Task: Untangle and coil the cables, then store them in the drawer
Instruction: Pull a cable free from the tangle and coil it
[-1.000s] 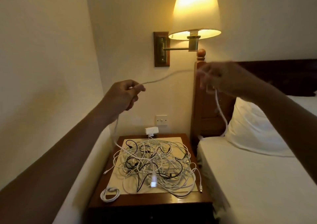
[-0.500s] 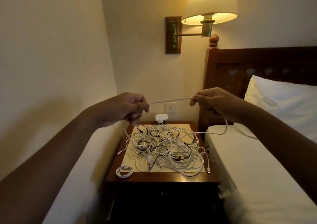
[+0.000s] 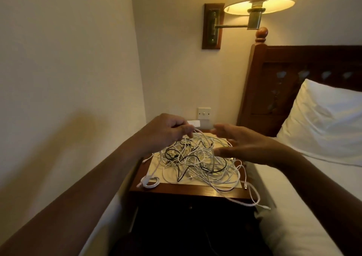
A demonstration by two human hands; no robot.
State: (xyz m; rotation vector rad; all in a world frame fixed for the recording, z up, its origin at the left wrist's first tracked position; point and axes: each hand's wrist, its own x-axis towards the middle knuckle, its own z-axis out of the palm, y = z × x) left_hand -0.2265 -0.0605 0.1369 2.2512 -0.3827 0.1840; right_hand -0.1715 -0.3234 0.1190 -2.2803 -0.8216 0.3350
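Note:
A tangle of white and black cables lies on a cream mat on the wooden nightstand. My left hand hovers above the pile's back left and pinches a white cable that drops into the tangle. My right hand is beside it above the pile's right, fingers spread and blurred, holding nothing that I can see. One small coiled white cable sits at the mat's front left corner. A loose white cable end hangs over the front right edge. The drawer front below is dark and closed.
A bed with white sheet and pillow lies to the right against a dark headboard. A lit wall lamp hangs above. A wall switch and a white adapter sit behind the nightstand. A wall runs along the left.
Both hands came down from head height to just above the pile. My right hand has let go of the white cable it held taut; my left hand still holds it.

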